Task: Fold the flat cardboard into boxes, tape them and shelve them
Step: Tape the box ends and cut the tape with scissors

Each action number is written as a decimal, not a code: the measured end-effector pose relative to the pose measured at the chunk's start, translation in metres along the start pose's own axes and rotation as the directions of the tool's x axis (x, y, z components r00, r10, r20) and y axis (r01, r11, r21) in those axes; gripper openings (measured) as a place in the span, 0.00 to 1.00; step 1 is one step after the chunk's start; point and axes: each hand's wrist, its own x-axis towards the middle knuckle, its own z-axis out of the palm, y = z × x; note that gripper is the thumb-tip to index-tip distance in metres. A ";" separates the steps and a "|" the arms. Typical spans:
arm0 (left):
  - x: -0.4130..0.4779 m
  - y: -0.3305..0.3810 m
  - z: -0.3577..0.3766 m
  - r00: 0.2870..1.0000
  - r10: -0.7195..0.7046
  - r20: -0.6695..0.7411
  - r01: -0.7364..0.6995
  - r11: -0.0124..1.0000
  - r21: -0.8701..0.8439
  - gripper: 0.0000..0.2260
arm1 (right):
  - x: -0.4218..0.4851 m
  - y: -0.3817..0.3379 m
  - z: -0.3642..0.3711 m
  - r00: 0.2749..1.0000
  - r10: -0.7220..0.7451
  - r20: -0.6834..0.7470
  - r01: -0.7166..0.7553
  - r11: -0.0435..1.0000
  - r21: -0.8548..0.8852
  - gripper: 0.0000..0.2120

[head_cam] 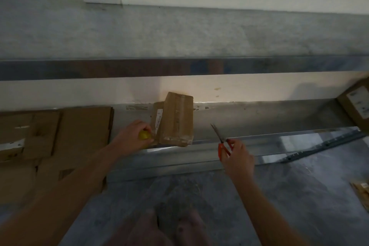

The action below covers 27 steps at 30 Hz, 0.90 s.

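Fingers [235, 144] of my right hand [238, 158] grip orange scissors [221, 138], blades pointing toward the taped box [177, 120] standing on the shelf [279, 139]. A careless reach could jab my left hand [130, 139] or tip that box off. Both arms stretch forward, and the left hand curls round a small yellow object [144, 135] at the box's corner, near the flat cardboard [79, 130].
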 end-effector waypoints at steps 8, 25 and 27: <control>-0.016 0.015 0.006 0.992 -0.111 -0.056 0.110 0.994 -0.009 0.10 | 0.073 -0.024 0.003 0.988 -0.101 0.117 0.115 0.986 -0.122 0.18; -0.016 0.017 -0.005 0.990 -0.131 -0.055 0.131 0.991 0.001 0.09 | -0.023 -0.039 -0.004 0.790 -0.601 0.126 0.613 0.783 -0.108 0.31; -0.014 0.016 -0.010 0.994 -0.109 -0.032 0.109 0.994 0.019 0.10 | -0.044 -0.059 0.006 0.772 -0.616 0.159 0.630 0.774 -0.059 0.30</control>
